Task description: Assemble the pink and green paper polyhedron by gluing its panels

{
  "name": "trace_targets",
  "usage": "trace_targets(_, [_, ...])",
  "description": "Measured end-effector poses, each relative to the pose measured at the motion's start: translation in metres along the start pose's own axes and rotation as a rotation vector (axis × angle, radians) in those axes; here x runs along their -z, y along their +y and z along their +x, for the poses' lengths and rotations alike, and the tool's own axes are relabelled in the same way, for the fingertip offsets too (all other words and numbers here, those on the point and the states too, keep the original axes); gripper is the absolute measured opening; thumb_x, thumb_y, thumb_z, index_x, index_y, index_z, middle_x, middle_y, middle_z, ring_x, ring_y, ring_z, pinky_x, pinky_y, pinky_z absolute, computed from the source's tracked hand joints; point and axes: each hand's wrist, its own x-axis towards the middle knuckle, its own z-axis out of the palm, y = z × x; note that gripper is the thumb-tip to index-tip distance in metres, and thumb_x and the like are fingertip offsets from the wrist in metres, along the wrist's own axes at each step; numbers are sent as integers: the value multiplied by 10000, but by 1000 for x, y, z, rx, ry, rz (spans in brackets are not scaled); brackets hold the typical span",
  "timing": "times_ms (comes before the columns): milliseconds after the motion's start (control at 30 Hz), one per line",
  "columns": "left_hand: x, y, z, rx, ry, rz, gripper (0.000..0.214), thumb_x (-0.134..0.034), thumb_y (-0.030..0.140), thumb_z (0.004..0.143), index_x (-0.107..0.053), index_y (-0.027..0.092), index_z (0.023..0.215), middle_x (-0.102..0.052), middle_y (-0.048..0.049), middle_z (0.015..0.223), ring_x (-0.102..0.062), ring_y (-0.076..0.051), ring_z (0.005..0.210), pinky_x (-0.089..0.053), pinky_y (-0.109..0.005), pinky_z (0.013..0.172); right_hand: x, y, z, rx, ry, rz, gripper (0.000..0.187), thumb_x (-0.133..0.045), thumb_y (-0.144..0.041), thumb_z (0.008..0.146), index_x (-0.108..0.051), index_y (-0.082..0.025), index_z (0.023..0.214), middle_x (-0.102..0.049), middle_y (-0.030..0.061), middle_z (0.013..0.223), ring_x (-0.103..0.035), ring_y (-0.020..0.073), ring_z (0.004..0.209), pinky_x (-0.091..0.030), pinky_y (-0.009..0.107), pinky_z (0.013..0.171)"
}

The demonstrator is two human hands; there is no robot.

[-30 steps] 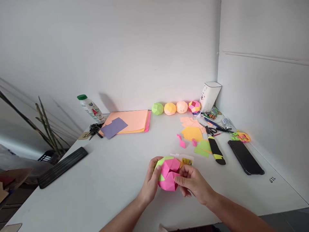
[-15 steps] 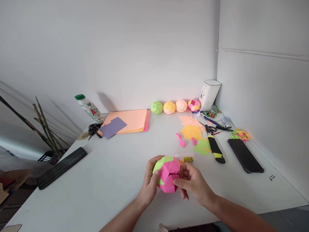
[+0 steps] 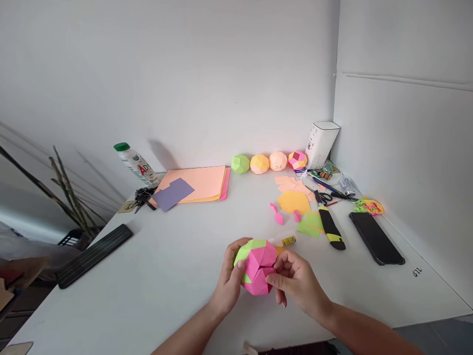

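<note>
A faceted paper ball (image 3: 258, 266), pink with light green on its left side, is held up between both hands above the white table. My left hand (image 3: 232, 276) wraps round the ball's left side, thumb on the front. My right hand (image 3: 293, 277) is closed at the right side, thumb and finger pinching the pink paper by a dark open seam. An orange piece (image 3: 280, 250) shows just behind the ball, partly hidden. Past it lies a small yellow glue tube (image 3: 288, 240). Small folded pink pieces (image 3: 279, 218) lie farther back.
Four is avoided here: several finished paper balls (image 3: 259, 164) line the wall beside a white container (image 3: 322, 145). Orange (image 3: 293, 201) and green paper scraps (image 3: 309, 225), a utility knife (image 3: 331, 229) and a phone (image 3: 376, 239) lie right. Left are paper sheets (image 3: 199, 180), a bottle (image 3: 135, 162) and keys (image 3: 143, 196).
The yellow tube has turned slightly on the table. Both hands keep nearly the same hold on the paper ball.
</note>
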Motion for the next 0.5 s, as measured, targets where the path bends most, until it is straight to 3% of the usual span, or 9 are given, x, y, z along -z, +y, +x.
trace_targets(200, [0, 1, 0, -7, 0, 2, 423, -480, 536, 914, -504, 247, 1221, -533, -93, 1273, -575, -238, 1035, -495, -379, 874, -1, -4, 2, -33, -35, -18, 374, -809, -399, 696, -515, -170, 725, -610, -61, 569, -549, 65, 344, -403, 158, 316])
trace_targets(500, [1, 0, -1, -6, -5, 15, 425, -458, 543, 919, -482, 242, 1219, -515, -102, 1270, -560, -245, 1030, -485, -386, 870, -1, -2, 1, -14, -2, -29, 423, -808, -450, 679, -469, -200, 715, -550, -94, 466, -516, 74, 325, -384, 171, 325])
